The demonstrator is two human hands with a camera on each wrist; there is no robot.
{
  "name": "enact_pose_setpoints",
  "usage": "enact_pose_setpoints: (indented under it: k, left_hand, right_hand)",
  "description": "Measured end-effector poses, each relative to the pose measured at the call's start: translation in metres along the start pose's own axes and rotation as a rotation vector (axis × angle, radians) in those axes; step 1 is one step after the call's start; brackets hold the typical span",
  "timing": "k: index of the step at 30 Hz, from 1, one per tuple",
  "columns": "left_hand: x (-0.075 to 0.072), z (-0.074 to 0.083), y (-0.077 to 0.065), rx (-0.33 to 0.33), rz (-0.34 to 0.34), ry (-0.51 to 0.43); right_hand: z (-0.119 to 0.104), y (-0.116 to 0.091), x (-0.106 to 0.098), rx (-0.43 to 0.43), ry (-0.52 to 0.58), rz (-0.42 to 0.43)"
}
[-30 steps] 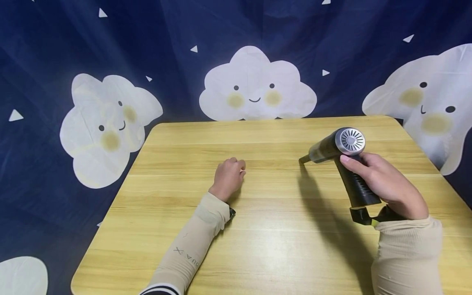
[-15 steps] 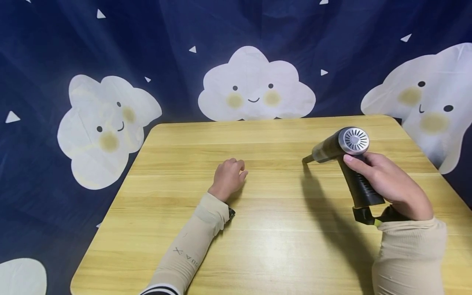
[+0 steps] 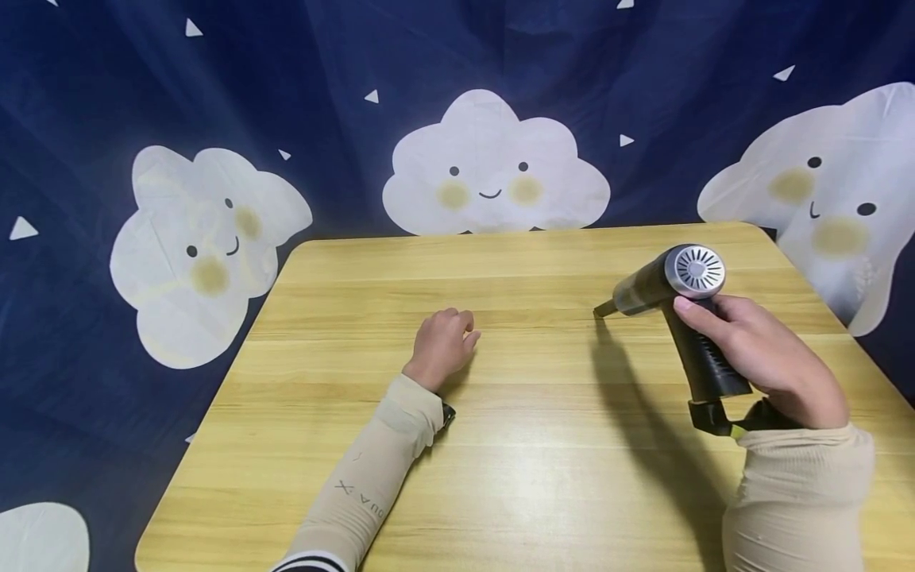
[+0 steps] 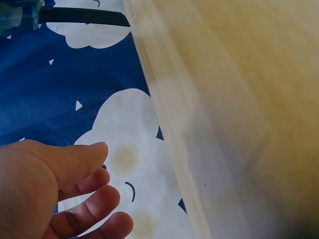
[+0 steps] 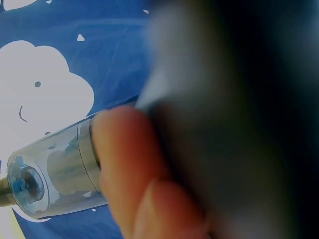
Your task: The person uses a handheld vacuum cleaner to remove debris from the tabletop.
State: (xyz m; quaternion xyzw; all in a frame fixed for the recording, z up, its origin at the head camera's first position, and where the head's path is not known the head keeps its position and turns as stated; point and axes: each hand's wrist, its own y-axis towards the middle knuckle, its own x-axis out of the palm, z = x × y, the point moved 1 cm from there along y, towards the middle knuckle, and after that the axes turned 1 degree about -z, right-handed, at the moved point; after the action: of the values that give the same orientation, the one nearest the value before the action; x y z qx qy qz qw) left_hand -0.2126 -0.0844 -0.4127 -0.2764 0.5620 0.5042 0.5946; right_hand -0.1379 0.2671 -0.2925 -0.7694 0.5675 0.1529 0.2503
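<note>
My right hand (image 3: 775,353) grips the black handle of a handheld vacuum cleaner (image 3: 689,322), thumb near the top of the grip. The cleaner has a silver slotted vent at its back end and a narrow dark nozzle slanting down to the left, its tip close over the table. In the right wrist view, fingers (image 5: 129,164) curl beside its see-through dust cup (image 5: 65,169), which has bluish bits inside. My left hand (image 3: 441,345) rests at mid-table, fingers loosely curled and holding nothing. The left wrist view shows that hand (image 4: 75,189) with thumb and fingers apart.
A light wooden table (image 3: 515,469) with rounded corners spans the lower view. Behind it hangs a dark blue curtain (image 3: 343,48) printed with white smiling clouds and small triangles. The cleaner's shadow falls across the table toward the front right.
My right hand has slid the handheld vacuum cleaner a little to the right, its nozzle tip staying low over the table. The left hand has stayed nearly still, its thumb shifting slightly.
</note>
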Motion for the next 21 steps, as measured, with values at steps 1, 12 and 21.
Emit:
enact_pose_setpoints:
  k: [1,12,21]
  left_hand:
    - [0.000,0.000,0.000,0.000,0.001,-0.001]
    - [0.002,0.000,-0.001,0.038,0.054,0.005]
    - [0.002,0.000,-0.001,0.039,0.057,0.001]
  right_hand:
    - [0.000,0.000,0.000,0.000,0.000,-0.001]
    - [0.007,0.002,-0.003,-0.014,0.105,-0.034]
    - [0.013,0.001,-0.007,-0.059,0.160,-0.039]
